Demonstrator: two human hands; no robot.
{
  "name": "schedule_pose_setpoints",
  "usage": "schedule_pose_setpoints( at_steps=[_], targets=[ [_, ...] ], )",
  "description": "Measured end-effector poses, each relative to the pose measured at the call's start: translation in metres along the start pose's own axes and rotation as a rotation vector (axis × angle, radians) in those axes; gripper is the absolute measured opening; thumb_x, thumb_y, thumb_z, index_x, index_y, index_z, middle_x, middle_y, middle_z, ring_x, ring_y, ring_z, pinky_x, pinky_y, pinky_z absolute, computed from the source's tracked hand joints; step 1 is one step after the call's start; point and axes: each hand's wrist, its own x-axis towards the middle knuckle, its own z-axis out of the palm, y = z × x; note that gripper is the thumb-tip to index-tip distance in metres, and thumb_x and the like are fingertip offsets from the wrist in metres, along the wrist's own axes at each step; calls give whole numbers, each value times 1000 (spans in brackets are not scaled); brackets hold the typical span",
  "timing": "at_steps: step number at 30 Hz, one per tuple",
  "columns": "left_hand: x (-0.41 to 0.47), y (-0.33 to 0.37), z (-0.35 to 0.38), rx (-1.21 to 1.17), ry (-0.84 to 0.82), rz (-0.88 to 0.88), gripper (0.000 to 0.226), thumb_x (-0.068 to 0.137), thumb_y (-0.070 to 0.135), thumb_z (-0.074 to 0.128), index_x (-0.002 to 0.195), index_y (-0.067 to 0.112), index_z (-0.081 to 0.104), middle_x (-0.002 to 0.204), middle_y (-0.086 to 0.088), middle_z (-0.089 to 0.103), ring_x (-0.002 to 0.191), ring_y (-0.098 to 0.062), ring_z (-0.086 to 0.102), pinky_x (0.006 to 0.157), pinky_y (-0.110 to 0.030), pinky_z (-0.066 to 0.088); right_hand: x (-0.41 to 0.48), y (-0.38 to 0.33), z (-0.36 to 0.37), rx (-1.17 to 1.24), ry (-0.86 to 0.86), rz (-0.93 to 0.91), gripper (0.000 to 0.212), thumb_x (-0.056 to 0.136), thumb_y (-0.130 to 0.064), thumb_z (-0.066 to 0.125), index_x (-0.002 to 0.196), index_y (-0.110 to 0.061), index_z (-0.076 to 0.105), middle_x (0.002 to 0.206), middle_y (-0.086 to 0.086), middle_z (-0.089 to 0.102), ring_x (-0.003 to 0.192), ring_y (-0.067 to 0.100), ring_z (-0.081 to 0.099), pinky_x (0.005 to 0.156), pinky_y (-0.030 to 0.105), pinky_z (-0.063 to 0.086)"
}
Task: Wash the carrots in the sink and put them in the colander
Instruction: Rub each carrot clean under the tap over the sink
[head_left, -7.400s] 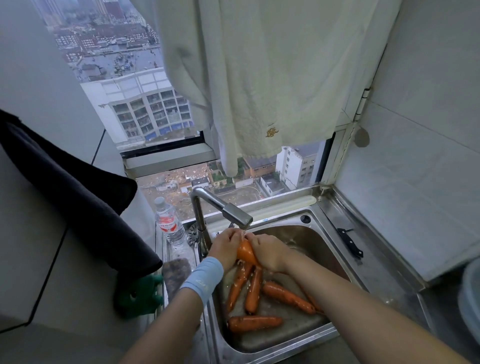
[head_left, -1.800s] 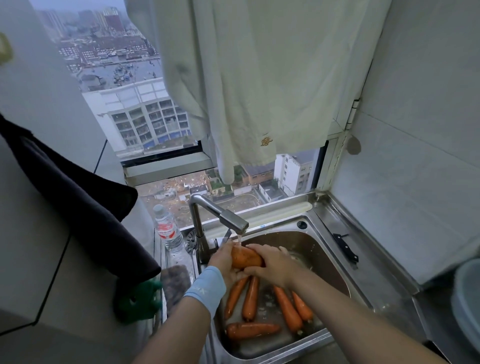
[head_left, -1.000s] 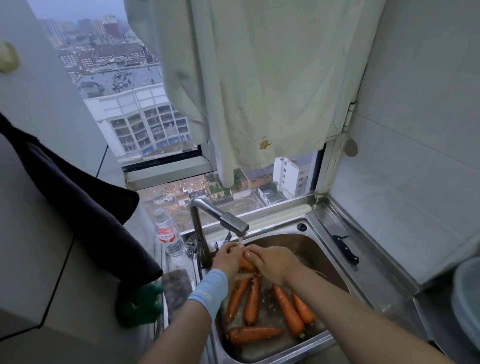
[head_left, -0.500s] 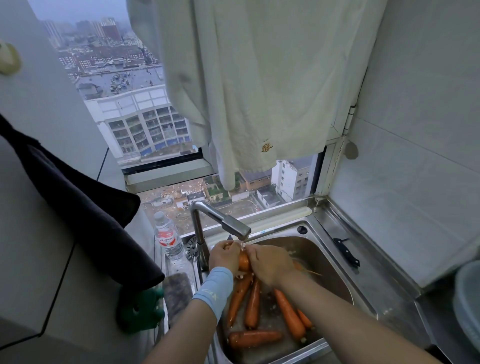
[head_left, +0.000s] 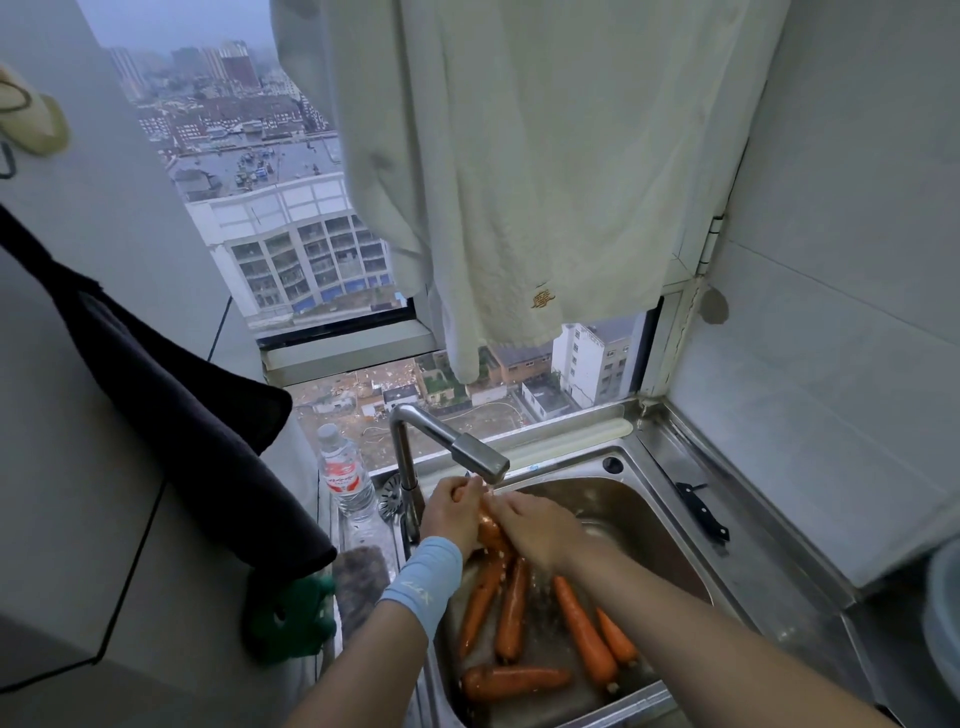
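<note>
Under the spout of the steel tap (head_left: 470, 454), both hands hold one orange carrot (head_left: 490, 530) over the steel sink (head_left: 644, 514). My left hand (head_left: 451, 514) grips its upper end. My right hand (head_left: 535, 527) wraps its right side and hides most of it. Several more carrots (head_left: 511, 610) lie wet in the sink's bottom, one of them crosswise near the front rim. A pale round container (head_left: 943, 629) shows at the right edge; I cannot tell whether it is the colander.
A black knife (head_left: 701, 512) lies on the steel ledge right of the sink. Left of the tap stand a water bottle (head_left: 345, 480), a sponge (head_left: 358, 582) and a green object (head_left: 291, 618). A pale towel (head_left: 519, 182) hangs above; a dark cloth (head_left: 171, 415) hangs left.
The hands have kept rubbing the same carrot under the tap, turning it from lying across to pointing downward. The carrots in the sink have stayed put over the last second.
</note>
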Motion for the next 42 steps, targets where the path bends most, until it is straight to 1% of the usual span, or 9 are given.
schedule_pose_setpoints(
  at_steps=[5,8,13,18,21,25,32,36,42],
  targets=[
    [-1,9,-10,-19,-161,-25,18,103,27,52,119,20,58,100,-3,64,90,-21,65,74,-35,62,-3,3,-5,45,-49,-13,72,78,-92,30,97,-32,64,105,-7,71,101,16,65,89,39,48],
    [-2,3,-11,-236,-311,-100,30,102,19,56,131,25,53,121,-11,60,109,-29,64,86,-47,61,-1,9,-12,132,-75,12,85,81,-93,17,96,-31,74,103,-4,73,99,15,66,97,41,49],
    [-7,2,1,-14,-172,3,24,103,32,49,127,29,52,115,-7,63,100,-21,61,90,-36,51,0,7,-12,178,-56,88,78,100,-70,15,114,-20,74,122,9,71,117,23,62,107,39,42],
    [-3,9,2,-23,-3,11,28,104,38,45,104,20,67,93,-3,66,88,-22,60,81,-32,44,-11,-2,-9,129,-69,1,63,83,-82,36,94,-30,70,99,-5,72,94,16,67,90,40,52],
    [0,8,-4,-43,-85,-32,34,105,42,44,111,20,69,103,-6,69,96,-23,65,87,-39,56,-12,-3,-7,85,-41,3,69,91,-81,25,92,-27,69,98,-3,72,92,18,66,87,39,51],
    [-3,1,-6,-209,-261,-117,17,101,32,55,109,40,68,133,-10,58,119,-33,59,98,-52,54,-2,3,-10,74,24,74,72,105,-56,10,118,-18,70,126,14,68,122,30,61,106,42,42],
    [-11,4,-2,-65,-143,-9,18,102,34,50,118,34,59,113,-7,64,98,-21,61,95,-38,51,-5,-6,-15,128,-112,13,55,108,-51,22,132,-21,61,134,10,64,124,26,59,109,41,41],
    [-11,15,-2,-53,16,36,28,104,35,45,107,19,68,105,-5,69,94,-21,61,89,-32,45,-6,-8,-8,180,-98,36,71,79,-86,33,110,-32,68,112,-6,71,105,15,66,102,43,49],
    [-12,6,-12,-200,-199,-1,30,100,26,55,129,32,60,115,-6,68,107,-25,65,100,-43,53,1,-14,-16,96,24,35,73,92,-61,8,100,-22,69,110,8,72,102,24,65,98,44,49]
  ],
)
